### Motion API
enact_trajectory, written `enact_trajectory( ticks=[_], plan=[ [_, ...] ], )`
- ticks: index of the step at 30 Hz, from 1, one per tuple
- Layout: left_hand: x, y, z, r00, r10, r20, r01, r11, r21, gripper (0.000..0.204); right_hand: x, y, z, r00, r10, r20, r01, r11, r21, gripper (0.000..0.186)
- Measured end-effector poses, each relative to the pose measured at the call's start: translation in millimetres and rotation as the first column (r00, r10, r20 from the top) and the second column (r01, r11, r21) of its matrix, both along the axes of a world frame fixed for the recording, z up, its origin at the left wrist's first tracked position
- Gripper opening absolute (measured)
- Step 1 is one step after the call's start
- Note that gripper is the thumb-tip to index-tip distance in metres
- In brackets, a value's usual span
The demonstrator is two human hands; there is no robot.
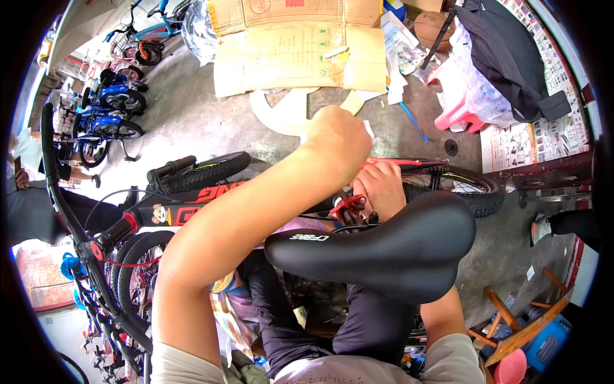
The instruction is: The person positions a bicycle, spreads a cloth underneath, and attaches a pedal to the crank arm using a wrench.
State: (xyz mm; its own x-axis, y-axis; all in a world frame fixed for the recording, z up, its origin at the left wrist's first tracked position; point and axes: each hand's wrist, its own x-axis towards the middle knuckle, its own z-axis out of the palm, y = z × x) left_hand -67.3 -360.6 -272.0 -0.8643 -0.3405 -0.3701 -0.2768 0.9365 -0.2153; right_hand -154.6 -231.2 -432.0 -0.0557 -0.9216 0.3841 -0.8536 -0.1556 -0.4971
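A black-and-red bicycle frame lies across in front of me, its handlebar at left and black saddle close below me. My left hand is raised above the frame, fingers curled into a fist; what is inside is hidden, and a small white edge shows beside it. My right hand is closed on the frame by the seat post, just behind the red clamp lever, partly hidden by my left hand and arm. My right forearm runs under the saddle.
Flattened cardboard lies ahead. Small blue bicycles line the left. A black bag and pink plastic object sit at upper right, a wooden stool lower right. Other people's legs show at left and right.
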Motion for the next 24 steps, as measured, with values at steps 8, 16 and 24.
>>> enact_trajectory(
  ticks=[8, 16, 24],
  plan=[
    [1.0, 2.1, 0.7, 0.992, -0.119, -0.033, 0.121, 0.988, 0.093, 0.007, -1.2, -2.2, -1.1, 0.999, 0.002, -0.036, -0.002, 1.000, -0.008, 0.011],
    [45.3, -26.5, -4.6, 0.997, 0.073, -0.028, -0.070, 0.994, 0.081, 0.011, -4.8, -0.1, -6.0, 0.997, 0.005, -0.082, -0.004, 1.000, 0.008, 0.012],
    [76.4, -42.3, -46.6, 0.775, 0.530, -0.344, -0.133, 0.670, 0.730, 0.015, -3.4, 1.5, -0.6, 0.999, 0.008, -0.034, -0.007, 1.000, 0.028, 0.012]
  ],
)
